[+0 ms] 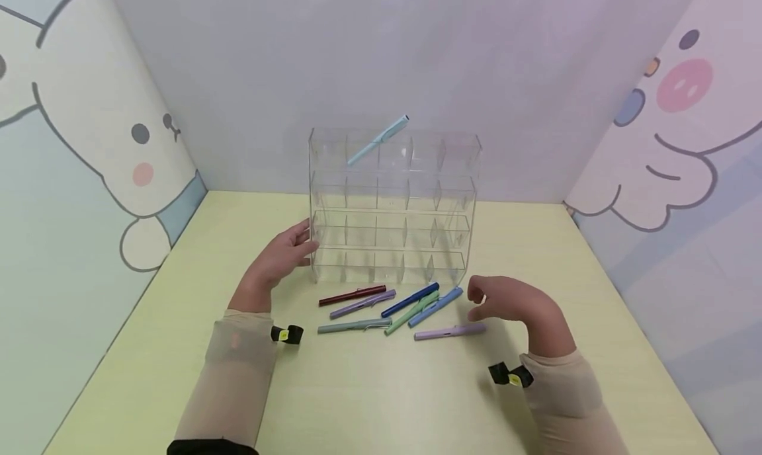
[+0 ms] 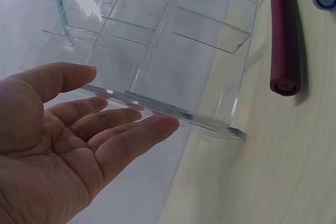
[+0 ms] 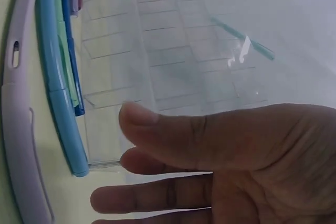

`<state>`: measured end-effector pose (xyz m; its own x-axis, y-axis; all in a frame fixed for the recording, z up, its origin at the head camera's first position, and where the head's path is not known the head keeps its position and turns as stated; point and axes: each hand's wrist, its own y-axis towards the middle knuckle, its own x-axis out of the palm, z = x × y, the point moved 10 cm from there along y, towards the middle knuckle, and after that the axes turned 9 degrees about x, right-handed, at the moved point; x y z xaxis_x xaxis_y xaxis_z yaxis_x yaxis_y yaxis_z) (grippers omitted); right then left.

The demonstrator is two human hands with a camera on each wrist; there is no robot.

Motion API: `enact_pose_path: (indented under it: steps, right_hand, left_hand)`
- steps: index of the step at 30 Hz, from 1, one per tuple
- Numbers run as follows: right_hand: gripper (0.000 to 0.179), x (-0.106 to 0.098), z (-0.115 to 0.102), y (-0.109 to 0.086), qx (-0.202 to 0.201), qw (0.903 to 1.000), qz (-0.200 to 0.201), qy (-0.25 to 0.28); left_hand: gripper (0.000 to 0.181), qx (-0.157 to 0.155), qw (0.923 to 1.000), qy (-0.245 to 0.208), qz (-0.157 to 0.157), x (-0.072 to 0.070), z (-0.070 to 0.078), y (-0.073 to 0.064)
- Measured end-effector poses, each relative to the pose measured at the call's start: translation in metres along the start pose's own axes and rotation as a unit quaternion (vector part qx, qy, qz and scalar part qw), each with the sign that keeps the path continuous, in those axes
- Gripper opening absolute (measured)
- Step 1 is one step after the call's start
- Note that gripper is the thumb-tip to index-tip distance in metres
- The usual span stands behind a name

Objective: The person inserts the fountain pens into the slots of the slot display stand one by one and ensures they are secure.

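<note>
No lettering can be read. The left yellow label (image 1: 284, 335) and right yellow label (image 1: 514, 379), each on a black wrist camera (image 1: 295, 334), are too small to make out.

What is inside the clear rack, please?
One light blue pen leans in the rack, top row; no other pen shows inside. The left hand hides part of one side.

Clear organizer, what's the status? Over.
Left hand at edge of clear organizer. Right hand empty. Light-blue pen slanted in top row. Seven pens lie in front.
</note>
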<state>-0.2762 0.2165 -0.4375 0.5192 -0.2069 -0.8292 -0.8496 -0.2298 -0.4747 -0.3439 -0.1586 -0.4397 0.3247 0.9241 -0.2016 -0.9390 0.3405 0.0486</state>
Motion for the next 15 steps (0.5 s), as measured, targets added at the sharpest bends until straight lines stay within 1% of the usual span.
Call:
enact_pose_path:
  steps: [4, 9, 12, 15]
  right_hand:
    - [0.035, 0.012, 0.001, 0.005, 0.028, 0.9988, -0.015, -0.037]
    - [0.03, 0.026, 0.004, 0.014, 0.055, 0.9958, -0.03, -0.067]
    - [0.028, 0.033, 0.004, 0.019, 0.057, 0.9944, -0.03, -0.084]
    - [0.028, 0.036, 0.001, 0.021, 0.047, 0.9938, -0.024, -0.098]
  left_hand:
    - [0.068, 0.0, 1.0, -0.001, 0.003, 0.0, 0.0, 0.001]
    - [0.07, -0.006, 0.9999, 0.008, 0.007, 0.0, -0.001, -0.001]
    - [0.069, -0.006, 0.9999, 0.008, 0.008, 0.0, 0.0, -0.001]
    - [0.07, -0.005, 0.9999, 0.007, 0.007, 0.0, -0.001, -0.001]
